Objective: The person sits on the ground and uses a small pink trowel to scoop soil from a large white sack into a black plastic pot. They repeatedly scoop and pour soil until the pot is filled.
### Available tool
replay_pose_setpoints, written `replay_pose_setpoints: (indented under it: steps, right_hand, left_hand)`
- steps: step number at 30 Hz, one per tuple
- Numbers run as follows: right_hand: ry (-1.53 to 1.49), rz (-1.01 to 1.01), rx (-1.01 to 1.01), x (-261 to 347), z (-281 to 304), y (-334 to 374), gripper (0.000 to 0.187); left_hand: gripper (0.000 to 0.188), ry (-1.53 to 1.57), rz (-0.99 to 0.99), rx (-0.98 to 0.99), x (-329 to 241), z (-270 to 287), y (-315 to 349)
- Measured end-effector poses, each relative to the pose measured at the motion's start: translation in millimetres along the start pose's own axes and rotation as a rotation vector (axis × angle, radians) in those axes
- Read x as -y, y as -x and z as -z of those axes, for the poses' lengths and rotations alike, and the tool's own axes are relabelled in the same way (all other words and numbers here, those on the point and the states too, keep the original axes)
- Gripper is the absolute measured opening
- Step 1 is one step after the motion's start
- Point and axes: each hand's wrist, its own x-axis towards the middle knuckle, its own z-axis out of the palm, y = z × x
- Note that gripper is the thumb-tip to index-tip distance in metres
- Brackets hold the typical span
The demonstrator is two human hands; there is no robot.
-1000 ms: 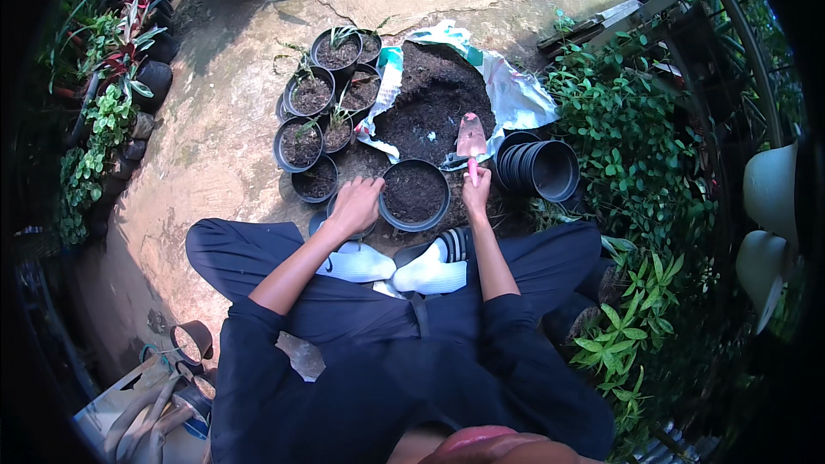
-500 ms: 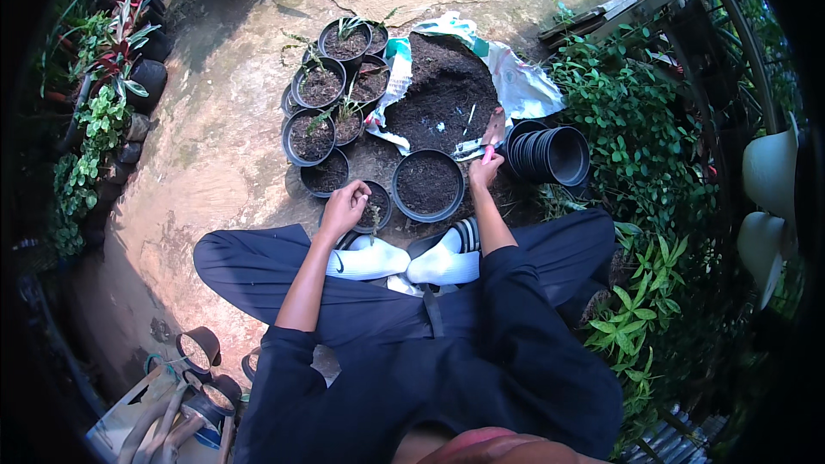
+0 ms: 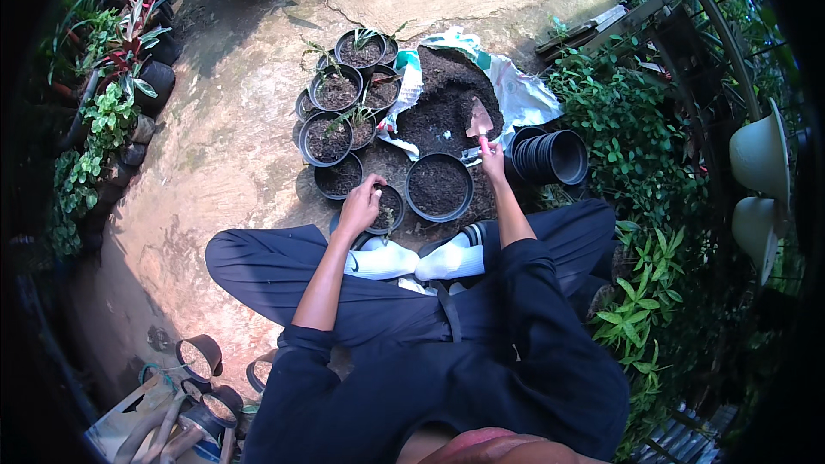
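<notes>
My right hand (image 3: 492,163) grips the handle of a hand trowel (image 3: 479,119). The trowel's rusty blade lies over the dark soil in an opened white sack (image 3: 522,96). Just below it stands a wide black pot (image 3: 439,188) filled with soil. My left hand (image 3: 359,204) is at the rim of a smaller black pot (image 3: 395,222), its fingers curled together. Whatever they pinch is too small to make out. A thin seedling (image 3: 388,216) shows in that pot, beside the fingers.
Several soil-filled black pots (image 3: 326,137), some with spiky seedlings, cluster left of the sack. A stack of nested black pots (image 3: 567,157) lies on its side at the right, against leafy plants (image 3: 619,120). More pots (image 3: 199,357) stand at the lower left.
The trowel has swung left, so its blade now lies over the soil rather than by the sack's right edge. My left hand has shifted slightly over the small pot's rim.
</notes>
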Motion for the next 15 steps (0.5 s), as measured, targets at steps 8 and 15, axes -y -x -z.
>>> replay_pose_setpoints:
  steps: [8, 15]
  right_hand:
    - [0.097, -0.173, -0.260, 39, -19, 26, 0.039]
    - [0.176, -0.060, -0.019, 19, -39, 34, 0.041]
  left_hand:
    - [0.032, -0.133, -0.134, 0.015, 4, -7, 13]
    - [0.091, -0.392, -0.139, 0.081, 8, -5, 24]
